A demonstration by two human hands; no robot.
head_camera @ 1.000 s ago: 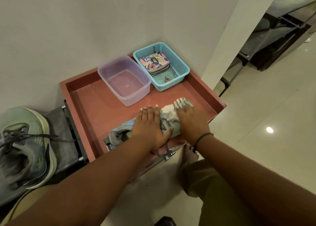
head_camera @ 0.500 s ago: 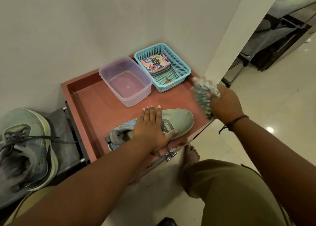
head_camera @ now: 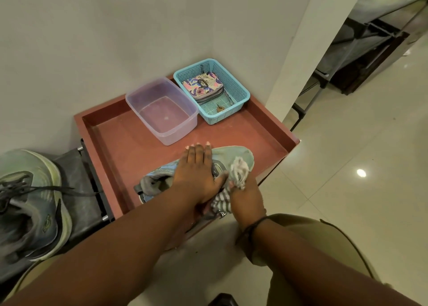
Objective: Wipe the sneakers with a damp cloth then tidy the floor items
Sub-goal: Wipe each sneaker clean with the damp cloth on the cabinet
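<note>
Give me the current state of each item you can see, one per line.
Sneaker on tray: on its side, pinned by left hand.
Striped cloth: bunched, gripped by right hand against the sneaker.
Clear plastic tub: lidless, upright.
Blue basket: holds a floral pouch.
Second sneaker: on the rack at left, laces loose.

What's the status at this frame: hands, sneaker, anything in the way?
Left hand flat on sneaker. Right hand grips cloth at its toe side. Tub and basket stand apart behind.
</note>
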